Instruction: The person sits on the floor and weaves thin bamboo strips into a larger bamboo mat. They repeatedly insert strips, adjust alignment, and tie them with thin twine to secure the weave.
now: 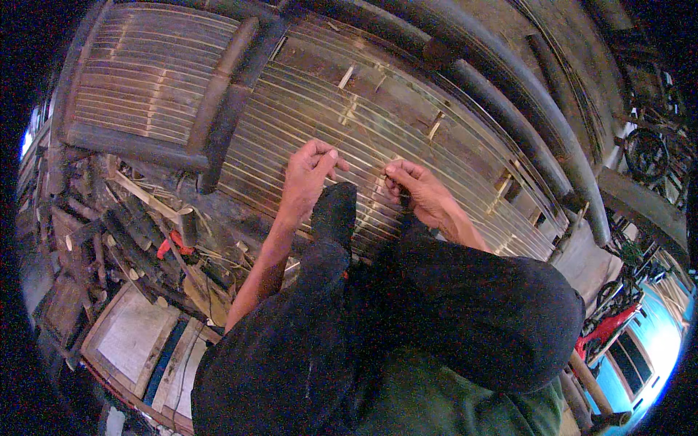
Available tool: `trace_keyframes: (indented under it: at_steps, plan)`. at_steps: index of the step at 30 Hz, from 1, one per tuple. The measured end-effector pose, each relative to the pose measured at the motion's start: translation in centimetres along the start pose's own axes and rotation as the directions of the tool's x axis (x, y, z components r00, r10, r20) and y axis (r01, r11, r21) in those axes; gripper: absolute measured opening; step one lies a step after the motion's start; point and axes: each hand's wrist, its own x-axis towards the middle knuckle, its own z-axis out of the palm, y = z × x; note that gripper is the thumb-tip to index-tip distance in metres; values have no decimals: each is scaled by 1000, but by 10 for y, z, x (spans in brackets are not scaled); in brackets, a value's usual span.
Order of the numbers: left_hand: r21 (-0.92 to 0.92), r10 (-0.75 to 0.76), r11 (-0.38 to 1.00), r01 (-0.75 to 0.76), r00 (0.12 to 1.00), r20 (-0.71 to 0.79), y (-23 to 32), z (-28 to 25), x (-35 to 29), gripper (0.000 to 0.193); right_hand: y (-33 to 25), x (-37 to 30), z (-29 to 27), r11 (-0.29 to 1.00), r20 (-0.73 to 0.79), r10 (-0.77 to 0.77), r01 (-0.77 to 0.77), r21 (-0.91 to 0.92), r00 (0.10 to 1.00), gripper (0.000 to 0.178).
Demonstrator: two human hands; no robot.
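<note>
Both hands rest on a slatted bamboo panel [305,102] near its lower edge. The left hand [307,174] curls closed over the slats. The right hand [416,187] pinches a thin strip [383,173].

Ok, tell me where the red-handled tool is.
Head view, left side: the red-handled tool lies among wood scraps below the slatted bamboo panel, left of the left hand.

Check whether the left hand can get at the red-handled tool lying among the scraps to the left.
Probably yes: the left hand rests on the bamboo slats, and the red-handled tool lies uncovered down to its left, with nothing visibly between.
</note>
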Motion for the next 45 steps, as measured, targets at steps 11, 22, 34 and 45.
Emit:
trace_keyframes:
  at_steps: [11, 22, 34, 45]
  plan:
    - [-17, -44, 999, 44, 998, 44, -13, 10, -6, 13, 12, -36, -33, 922, -261, -175, 65, -381, 949, 19]
    - [44, -107, 994, 102, 985, 138, -15, 25, -12, 14, 17, -56, -43, 784, -304, -590, 441, -437, 748, 16]
    - [198, -93, 980, 25, 935, 343, 12, 43, -16, 10, -33, -44, 3, 746, 301, -145, 304, -593, 943, 33]
    - [214, -155, 975, 61, 875, 459, 31, 34, -28, 13, -25, -46, 16, 698, 102, -151, 180, -693, 983, 24]
